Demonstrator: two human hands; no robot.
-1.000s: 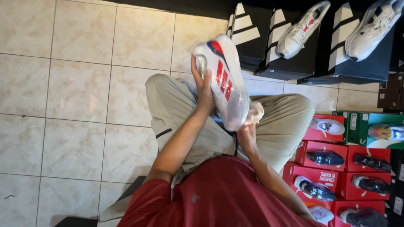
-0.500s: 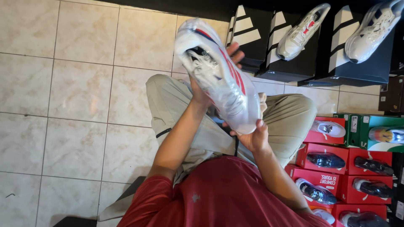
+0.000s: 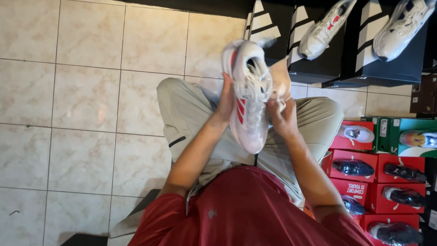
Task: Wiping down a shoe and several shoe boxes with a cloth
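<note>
Over our lap: we sit above a tiled floor (image 3: 82,91), knees apart in beige trousers (image 3: 191,109), a red shirt (image 3: 246,214) low in the view.
Left hand: our left hand (image 3: 226,101) presses flat against the side of the sneaker, fingers up along it — its grip is closed on the shoe.
Sneaker: the white sneaker (image 3: 248,95) with red stripes is held up in the air between both hands, above our knees and in front of our chest; it is blurred, and we cannot tell which end points up.
Right hand: our right hand (image 3: 283,116) clasps the sneaker's other side, just beside a pale, blurred piece (image 3: 280,79) — we cannot tell what that is.
Far right, top: two black shoe boxes (image 3: 318,59) stand on the floor, a white sneaker (image 3: 325,29) resting on each.
Far right, bottom: red shoe boxes (image 3: 364,168) are stacked beside our right leg, shoes pictured on their ends; a green box (image 3: 400,136) sits on top.
</note>
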